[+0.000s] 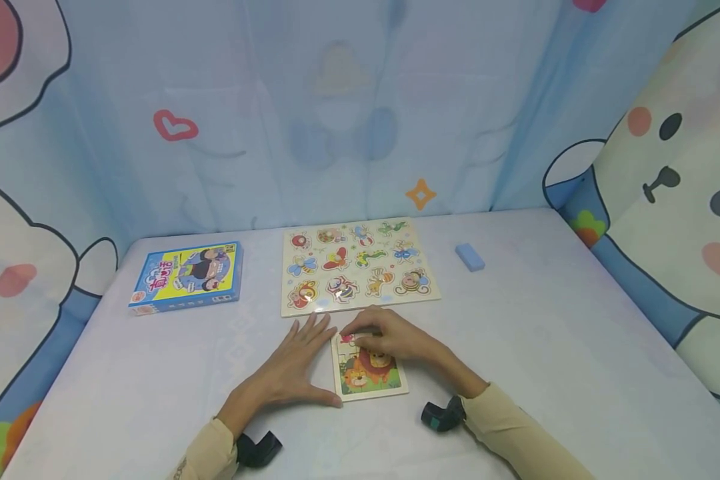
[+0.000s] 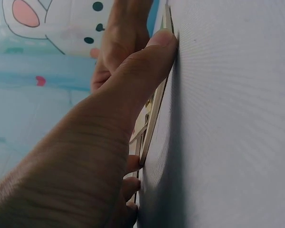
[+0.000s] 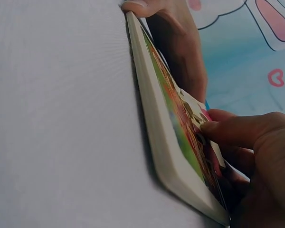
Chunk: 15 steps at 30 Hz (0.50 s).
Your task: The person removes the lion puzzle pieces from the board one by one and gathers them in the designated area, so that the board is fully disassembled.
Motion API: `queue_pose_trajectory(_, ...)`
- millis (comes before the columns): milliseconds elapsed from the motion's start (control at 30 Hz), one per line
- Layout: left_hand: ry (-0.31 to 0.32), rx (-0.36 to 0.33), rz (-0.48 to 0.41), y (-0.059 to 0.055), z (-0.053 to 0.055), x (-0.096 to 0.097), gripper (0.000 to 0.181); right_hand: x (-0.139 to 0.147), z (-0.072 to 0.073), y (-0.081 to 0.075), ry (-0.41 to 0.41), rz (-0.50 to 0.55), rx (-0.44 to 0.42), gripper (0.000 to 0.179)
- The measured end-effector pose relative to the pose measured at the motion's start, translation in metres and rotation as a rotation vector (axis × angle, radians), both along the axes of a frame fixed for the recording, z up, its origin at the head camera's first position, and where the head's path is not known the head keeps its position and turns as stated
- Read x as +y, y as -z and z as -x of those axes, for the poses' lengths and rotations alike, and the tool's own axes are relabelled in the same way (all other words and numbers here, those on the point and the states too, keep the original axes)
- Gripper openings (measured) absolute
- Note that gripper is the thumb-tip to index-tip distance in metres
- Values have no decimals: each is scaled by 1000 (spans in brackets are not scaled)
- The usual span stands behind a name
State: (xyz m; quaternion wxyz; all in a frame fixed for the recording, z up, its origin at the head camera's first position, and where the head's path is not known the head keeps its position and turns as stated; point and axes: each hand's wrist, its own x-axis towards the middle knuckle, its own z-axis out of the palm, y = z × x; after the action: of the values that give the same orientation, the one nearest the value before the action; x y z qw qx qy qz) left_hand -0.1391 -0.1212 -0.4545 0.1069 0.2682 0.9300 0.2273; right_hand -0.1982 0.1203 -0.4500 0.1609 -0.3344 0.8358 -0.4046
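Note:
A small wooden jigsaw puzzle (image 1: 366,381) with a lion picture lies flat on the table in front of me. My left hand (image 1: 294,368) is spread along its left side, thumb at the near left corner and fingertips by the far left corner. Over the puzzle's far part, my right hand (image 1: 399,337) pinches a puzzle piece (image 3: 194,103) between thumb and fingers. That piece stands tilted above the picture surface in the right wrist view. The right fingers cover part of the puzzle's far side in the head view.
Just beyond the puzzle lies a larger wooden board (image 1: 360,267) with insect pictures. A blue and yellow box (image 1: 186,277) sits at the left, and a small blue block (image 1: 470,257) at the right. A printed curtain (image 1: 336,120) hangs behind the table.

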Motion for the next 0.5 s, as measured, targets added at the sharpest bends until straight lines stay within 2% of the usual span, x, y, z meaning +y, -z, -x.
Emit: queue_pose_trajectory(500,-1,1,-5,-2,-1,1,116,-3,-4,2,56,80,8,24)
